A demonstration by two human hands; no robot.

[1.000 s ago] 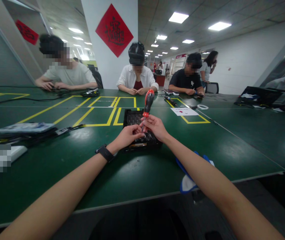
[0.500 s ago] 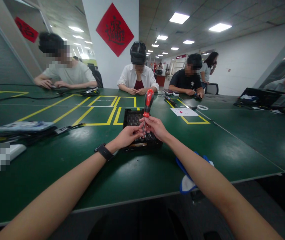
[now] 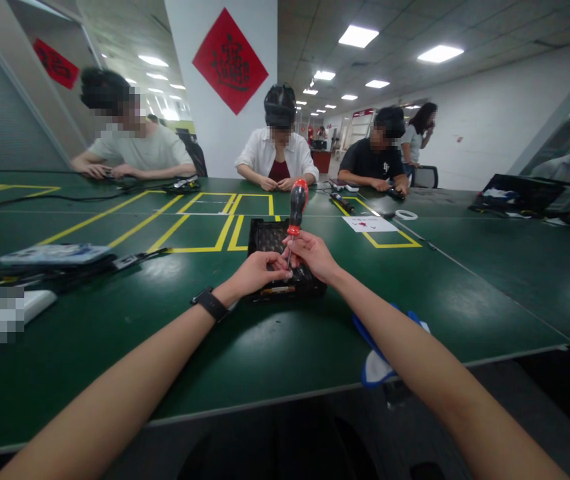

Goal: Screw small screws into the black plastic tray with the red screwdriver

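Observation:
A red and black screwdriver (image 3: 298, 207) stands nearly upright, handle up and tip pointing down into an open black plastic case (image 3: 312, 287). My right hand (image 3: 316, 255) is closed around its metal shaft, just below the handle. My left hand (image 3: 255, 272) reaches over the case's near left side, thumb and fingers pinched beside the screwdriver's tip. Whatever those fingers hold is too small to make out. The raised back part of the case shows behind my hands, while much of its inside is hidden by them.
Blue and white gloves (image 3: 377, 368) lie under my right forearm at the table's front edge. A flat pale box (image 3: 57, 254) and black cables (image 3: 135, 259) are on the left. Beyond are a paper sheet (image 3: 369, 225), a white ring (image 3: 405, 215) and several seated people.
My left fingers have shifted slightly right and down near the screwdriver's tip. The screwdriver stays upright in my right hand, and the whole view has moved a little.

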